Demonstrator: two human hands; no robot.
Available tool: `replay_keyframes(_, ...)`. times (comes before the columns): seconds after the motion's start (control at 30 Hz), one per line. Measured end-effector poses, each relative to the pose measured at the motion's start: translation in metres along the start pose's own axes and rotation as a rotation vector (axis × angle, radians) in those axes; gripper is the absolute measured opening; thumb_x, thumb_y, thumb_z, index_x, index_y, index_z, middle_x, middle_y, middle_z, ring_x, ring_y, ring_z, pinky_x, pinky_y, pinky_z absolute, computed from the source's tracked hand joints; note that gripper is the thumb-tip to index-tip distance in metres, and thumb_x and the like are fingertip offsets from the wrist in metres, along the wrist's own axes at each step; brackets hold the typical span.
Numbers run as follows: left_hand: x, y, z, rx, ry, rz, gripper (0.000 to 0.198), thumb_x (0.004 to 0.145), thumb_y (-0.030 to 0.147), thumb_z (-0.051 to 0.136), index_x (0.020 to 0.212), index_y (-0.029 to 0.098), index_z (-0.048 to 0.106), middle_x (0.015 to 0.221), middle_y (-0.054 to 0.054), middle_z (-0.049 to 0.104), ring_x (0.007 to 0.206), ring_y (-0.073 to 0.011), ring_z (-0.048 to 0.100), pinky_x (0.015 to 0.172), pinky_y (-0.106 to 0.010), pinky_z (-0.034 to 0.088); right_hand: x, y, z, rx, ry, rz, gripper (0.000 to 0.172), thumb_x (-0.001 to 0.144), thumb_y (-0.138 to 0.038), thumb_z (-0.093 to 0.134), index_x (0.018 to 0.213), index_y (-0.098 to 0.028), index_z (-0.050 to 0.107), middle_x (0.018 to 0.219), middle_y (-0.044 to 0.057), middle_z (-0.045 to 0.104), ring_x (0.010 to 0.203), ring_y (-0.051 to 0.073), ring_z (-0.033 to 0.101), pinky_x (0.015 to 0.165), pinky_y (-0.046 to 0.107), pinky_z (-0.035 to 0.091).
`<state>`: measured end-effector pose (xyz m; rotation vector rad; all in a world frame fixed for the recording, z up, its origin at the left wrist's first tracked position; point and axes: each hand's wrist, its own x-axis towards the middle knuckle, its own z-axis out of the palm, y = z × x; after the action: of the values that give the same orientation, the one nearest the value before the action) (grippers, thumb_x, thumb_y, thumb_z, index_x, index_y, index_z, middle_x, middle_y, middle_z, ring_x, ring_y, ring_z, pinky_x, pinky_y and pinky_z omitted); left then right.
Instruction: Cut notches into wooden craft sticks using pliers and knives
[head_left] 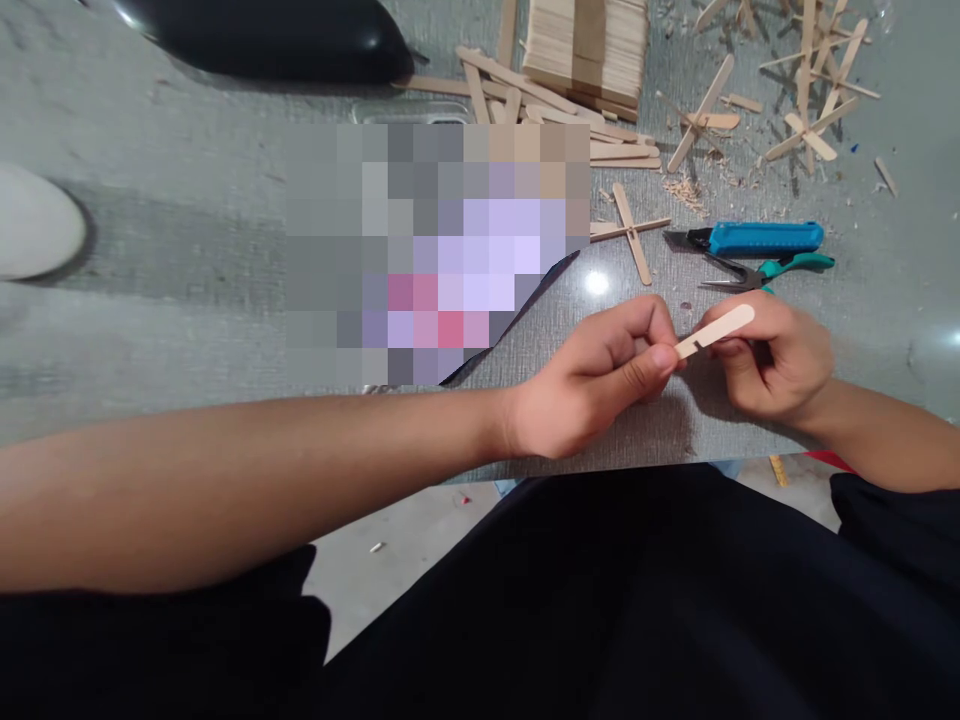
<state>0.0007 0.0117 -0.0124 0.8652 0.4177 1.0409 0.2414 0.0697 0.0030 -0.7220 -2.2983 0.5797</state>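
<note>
A wooden craft stick [718, 331] with a small dark notch in its lower edge is held tilted above the table's near edge, its rounded end up to the right. My left hand [592, 385] pinches the lower left end between thumb and fingers. My right hand [784, 355] is curled closed behind and below the stick, its thumb tip at the stick's lower edge; some fingers are hidden. Just beyond lie green-handled pliers [769, 270] and a blue utility knife [765, 238] with its blade out. Left of the knife lies a cross of two sticks [632, 235].
A banded stack of craft sticks [585, 50] stands at the back among loose sticks [622, 152]. Several crossed-stick pieces [806, 135] and wood shavings [686, 192] lie at the back right. A black rounded object [277, 40] is at the back left. A blurred patch hides part of the table [202, 340].
</note>
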Motion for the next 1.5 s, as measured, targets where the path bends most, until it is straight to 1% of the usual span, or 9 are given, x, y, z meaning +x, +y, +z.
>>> replay_keyframes(0.13,0.002,0.0,-0.001,-0.068,-0.051,-0.006,0.037,0.11,0.043,0.083,0.094,0.023,0.056,0.065,0.01,0.044,0.054,-0.008,0.032,0.051,-0.024,0.025,0.007,-0.002,0.0,-0.011,0.051,-0.171,0.024,0.107,-0.015,0.07,0.126,-0.03,0.07,0.1,0.005,0.086,0.089,0.022,0.085,0.068,0.036,0.062)
replay_keyframes(0.3,0.002,-0.001,-0.003,-0.086,-0.061,-0.024,0.038,0.108,0.042,0.086,0.094,0.024,0.056,0.064,0.01,0.048,0.051,-0.0078,0.036,0.049,-0.023,0.027,0.011,-0.007,-0.003,-0.031,0.035,-0.153,0.015,0.108,-0.017,0.069,0.117,-0.029,0.07,0.096,0.003,0.085,0.082,0.02,0.082,0.061,0.033,0.058)
replay_keyframes(0.4,0.0,-0.002,-0.003,-0.034,-0.025,-0.036,0.041,0.106,0.044,0.089,0.093,0.024,0.056,0.062,0.01,0.05,0.051,-0.009,0.041,0.049,-0.024,0.029,0.012,-0.01,-0.006,-0.044,-0.016,-0.145,0.01,0.11,-0.018,0.068,0.112,-0.027,0.068,0.087,-0.001,0.08,0.069,0.015,0.074,0.058,0.029,0.054)
replay_keyframes(0.63,0.0,0.001,-0.004,0.121,0.011,-0.043,0.049,0.105,0.052,0.089,0.085,0.025,0.053,0.06,0.01,0.045,0.049,-0.0076,0.033,0.047,-0.026,0.023,0.012,-0.015,-0.01,-0.054,-0.089,-0.114,0.01,0.109,-0.017,0.069,0.111,-0.027,0.07,0.084,-0.002,0.079,0.066,0.013,0.068,0.059,0.028,0.054)
replay_keyframes(0.8,0.001,0.01,-0.005,0.234,-0.032,-0.104,0.046,0.106,0.045,0.085,0.083,0.027,0.05,0.057,0.011,0.042,0.048,-0.0094,0.031,0.046,-0.028,0.023,0.01,-0.015,-0.011,-0.066,-0.089,-0.14,0.011,0.11,-0.018,0.067,0.108,-0.028,0.07,0.083,-0.001,0.08,0.062,0.015,0.068,0.054,0.031,0.052)
replay_keyframes(1.1,0.003,0.022,0.0,0.478,-0.001,-0.08,0.034,0.101,0.02,0.072,0.079,0.026,0.047,0.064,0.007,0.05,0.062,-0.0127,0.044,0.058,-0.028,0.034,0.01,-0.019,-0.013,-0.073,-0.111,-0.147,0.011,0.112,-0.019,0.065,0.109,-0.028,0.07,0.081,-0.001,0.08,0.063,0.015,0.071,0.055,0.032,0.053)
replay_keyframes(1.3,0.006,0.009,-0.002,0.248,-0.026,-0.016,0.043,0.107,0.048,0.084,0.085,0.026,0.053,0.062,0.008,0.046,0.057,-0.0122,0.036,0.055,-0.031,0.028,0.011,-0.018,-0.014,-0.082,-0.101,-0.097,0.004,0.112,-0.026,0.071,0.111,-0.03,0.07,0.079,-0.002,0.078,0.058,0.016,0.066,0.053,0.034,0.052)
replay_keyframes(1.43,0.01,0.009,-0.002,0.168,-0.021,0.011,0.048,0.106,0.06,0.084,0.087,0.023,0.061,0.067,0.006,0.048,0.06,-0.0126,0.039,0.058,-0.034,0.03,0.011,-0.017,-0.014,-0.091,-0.022,-0.031,0.012,0.115,-0.035,0.07,0.126,-0.035,0.071,0.094,0.001,0.085,0.066,0.02,0.075,0.056,0.037,0.057)
replay_keyframes(1.5,0.01,0.012,-0.002,0.175,-0.021,0.002,0.05,0.106,0.064,0.083,0.087,0.023,0.062,0.067,0.005,0.048,0.061,-0.013,0.039,0.058,-0.034,0.031,0.011,-0.019,-0.016,-0.102,-0.068,-0.012,0.01,0.115,-0.033,0.069,0.124,-0.034,0.071,0.099,0.002,0.087,0.07,0.02,0.078,0.058,0.037,0.059)
